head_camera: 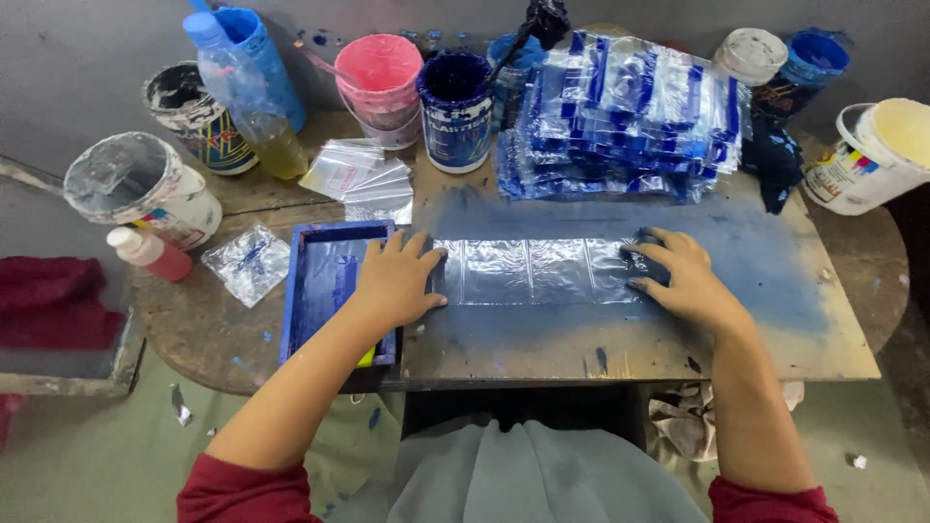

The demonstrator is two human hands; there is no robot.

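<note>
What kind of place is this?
Likely a small screen-printing workshop: paint pots along the wall, a blue-framed screen by the left hand, printed plastic bags stacked behind the ink-stained board.

Dim, even light over my bench, soft glare on the clear plastic sheet (533,271), corners bowed, edges slightly blurred

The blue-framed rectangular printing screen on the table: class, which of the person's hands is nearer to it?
Left. The left hand rests at the blue-framed printing screen's right edge; the right hand presses the far end of the clear plastic strip.
</note>
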